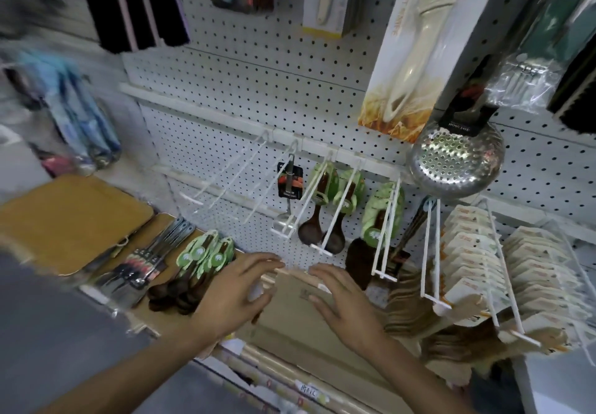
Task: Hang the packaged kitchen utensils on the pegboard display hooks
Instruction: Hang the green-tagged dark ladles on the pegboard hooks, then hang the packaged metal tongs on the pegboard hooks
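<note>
Progress looks partial. Several wooden spoons with green cards already hang on hooks at the middle of the pegboard, with a small metal scoop just left of them, and card packs fill the hooks at the right. Two long hooks to the left of the scoop hang bare.

On the shelf below, more stock lies unhung: a pile of green-carded spoons just left of the hands, and a bundle of metal utensils further left beside a tan mat.

Both hands reach over a flat brown box at the near middle of the shelf. The left hand has loosely spread fingers on the box's left edge; the right hand lies flat on top, fingers straight. Neither holds a utensil.

My guess is that the shelf piles remain to be hung, probably on the bare hooks.
</note>
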### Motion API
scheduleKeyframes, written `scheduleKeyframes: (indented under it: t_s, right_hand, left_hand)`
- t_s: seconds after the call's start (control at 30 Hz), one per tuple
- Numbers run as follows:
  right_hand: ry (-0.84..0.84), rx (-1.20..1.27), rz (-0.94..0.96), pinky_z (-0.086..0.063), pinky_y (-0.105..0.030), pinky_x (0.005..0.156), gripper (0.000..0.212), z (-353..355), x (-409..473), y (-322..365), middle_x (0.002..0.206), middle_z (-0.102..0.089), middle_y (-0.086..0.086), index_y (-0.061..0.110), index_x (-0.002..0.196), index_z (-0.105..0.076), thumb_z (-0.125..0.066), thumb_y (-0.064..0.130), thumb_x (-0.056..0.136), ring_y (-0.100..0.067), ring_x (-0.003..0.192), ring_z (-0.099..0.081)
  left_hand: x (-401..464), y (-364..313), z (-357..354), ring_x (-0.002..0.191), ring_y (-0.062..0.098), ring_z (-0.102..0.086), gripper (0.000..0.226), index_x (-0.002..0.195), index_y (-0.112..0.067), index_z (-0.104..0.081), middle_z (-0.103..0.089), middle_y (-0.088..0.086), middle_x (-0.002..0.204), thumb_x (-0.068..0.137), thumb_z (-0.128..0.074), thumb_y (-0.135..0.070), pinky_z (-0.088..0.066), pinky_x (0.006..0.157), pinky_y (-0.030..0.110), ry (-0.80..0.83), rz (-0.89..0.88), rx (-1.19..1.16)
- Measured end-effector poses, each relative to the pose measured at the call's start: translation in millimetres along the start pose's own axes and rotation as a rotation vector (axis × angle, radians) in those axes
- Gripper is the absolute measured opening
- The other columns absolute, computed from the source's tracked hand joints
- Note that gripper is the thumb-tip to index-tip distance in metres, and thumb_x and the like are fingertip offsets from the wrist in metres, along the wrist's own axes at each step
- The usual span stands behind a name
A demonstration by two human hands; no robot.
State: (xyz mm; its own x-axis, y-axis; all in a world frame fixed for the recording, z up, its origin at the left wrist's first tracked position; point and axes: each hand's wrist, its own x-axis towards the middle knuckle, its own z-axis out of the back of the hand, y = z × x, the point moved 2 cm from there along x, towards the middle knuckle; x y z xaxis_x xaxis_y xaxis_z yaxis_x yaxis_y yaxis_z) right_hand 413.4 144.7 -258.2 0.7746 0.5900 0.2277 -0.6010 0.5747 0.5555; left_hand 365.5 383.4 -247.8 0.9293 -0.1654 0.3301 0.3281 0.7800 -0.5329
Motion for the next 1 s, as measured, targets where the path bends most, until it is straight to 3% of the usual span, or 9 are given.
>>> scheduleKeyframes:
  t_s: [0.17,0.3,0.4,0.53,0.73,0.87,1.0]
  right_hand:
    - [-0.021,-0.055,0.153,-0.037,-0.023,0.107,0.041,-19,19,47,0.14,-0.048,0.012,0.025,0.137,-0.051,-0.053,0.038,0.099,-0.004,0.131,-0.041]
    - [0.004,-0.072,0.181,-0.041,-0.029,0.107,0.044,-40,33,85,0.142,-0.047,0.015,0.028,0.138,-0.05,-0.052,0.043,0.097,-0.004,0.132,-0.04]
    - [0.002,-0.05,0.202,-0.042,-0.028,0.106,0.042,-62,46,118,0.142,-0.045,0.02,0.033,0.137,-0.049,-0.054,0.045,0.097,0.0,0.132,-0.04]
    - [0.026,-0.037,0.223,-0.036,-0.026,0.11,0.043,-104,62,165,0.142,-0.044,0.022,0.034,0.138,-0.048,-0.053,0.047,0.098,0.003,0.134,-0.036]
    - [0.117,-0.064,0.185,-0.027,-0.018,0.111,0.042,-182,82,234,0.141,-0.046,0.023,0.036,0.136,-0.05,-0.047,0.053,0.098,0.002,0.133,-0.039]
    - [0.156,-0.038,0.153,-0.019,-0.003,0.105,0.039,-227,98,272,0.134,-0.046,0.026,0.033,0.133,-0.054,-0.047,0.05,0.098,0.012,0.126,-0.034]
    - [0.235,-0.007,0.134,-0.03,-0.013,0.106,0.042,-265,120,291,0.135,-0.049,0.022,0.031,0.134,-0.053,-0.044,0.052,0.099,0.006,0.127,-0.04]
  left_hand:
    - [-34,16,42,0.129,-0.003,-0.044,0.04,0.131,-0.03,-0.059,-0.053,-0.019,0.137,0.093,-0.06,-0.042,-0.035,0.106,0.013,-0.04,-0.026,0.105]
    - [-66,41,72,0.129,0.001,-0.046,0.041,0.129,-0.028,-0.061,-0.055,-0.015,0.137,0.093,-0.059,-0.048,-0.033,0.108,0.016,-0.059,-0.009,0.164]
    - [-93,66,96,0.129,0.003,-0.048,0.04,0.131,-0.032,-0.058,-0.052,-0.018,0.138,0.093,-0.064,-0.045,-0.045,0.104,0.027,-0.063,0.004,0.136]
    - [-136,108,131,0.133,0.006,-0.048,0.041,0.133,-0.032,-0.058,-0.052,-0.017,0.14,0.094,-0.061,-0.046,-0.047,0.104,0.036,-0.073,0.037,0.126]
    - [-201,174,187,0.129,0.005,-0.05,0.039,0.131,-0.03,-0.059,-0.055,-0.014,0.137,0.097,-0.057,-0.048,-0.037,0.109,0.018,-0.044,0.073,0.079]
    - [-238,220,210,0.129,0.001,-0.047,0.036,0.132,-0.038,-0.056,-0.052,-0.021,0.136,0.099,-0.05,-0.053,-0.044,0.103,0.021,-0.023,0.154,0.072]
    - [-252,258,224,0.128,0.002,-0.048,0.033,0.131,-0.039,-0.054,-0.053,-0.02,0.135,0.099,-0.054,-0.048,-0.046,0.101,0.022,-0.003,0.194,0.056]
